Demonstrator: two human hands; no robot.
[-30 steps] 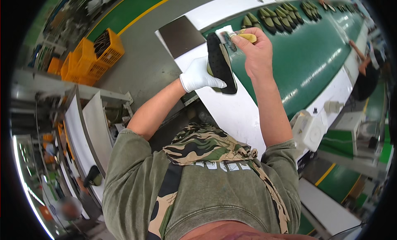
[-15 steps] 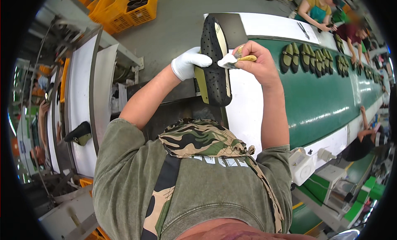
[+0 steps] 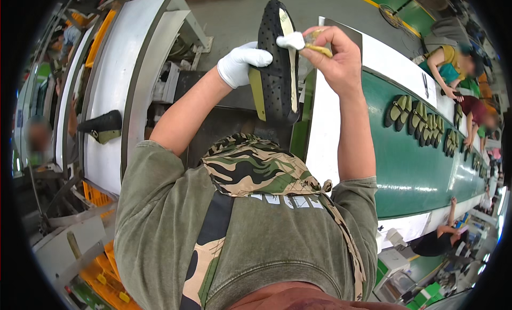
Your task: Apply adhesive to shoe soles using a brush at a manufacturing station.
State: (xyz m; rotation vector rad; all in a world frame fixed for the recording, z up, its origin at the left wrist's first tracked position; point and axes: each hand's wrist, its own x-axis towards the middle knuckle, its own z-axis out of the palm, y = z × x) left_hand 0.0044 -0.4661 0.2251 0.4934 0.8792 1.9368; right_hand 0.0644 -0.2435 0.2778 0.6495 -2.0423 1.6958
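A shoe (image 3: 276, 91) with a dotted black sole, an olive strap and a pale strip along one side is held upright ahead of me. My left hand (image 3: 242, 63), in a white glove, grips its left edge, thumb on the dotted face. Bare fingers of my right hand (image 3: 340, 56) pinch a small yellow-handled tool (image 3: 321, 49) that looks like a brush. Its white tip lies against the pale strip on the shoe's right side, near the upper end. Whether the tip is bristle or cloth, I cannot tell.
At the right, a green conveyor belt (image 3: 394, 176) carries several pairs of olive and black shoes (image 3: 397, 112). Pliers-like tools (image 3: 426, 86) rest on its white border, near co-workers. Another black and olive shoe (image 3: 101, 127) lies on the white shelf (image 3: 114, 86) at left.
My view has turned, so the belt and shelf appear shifted. The white tip has moved up along the shoe's pale strip. Both hands keep their hold.
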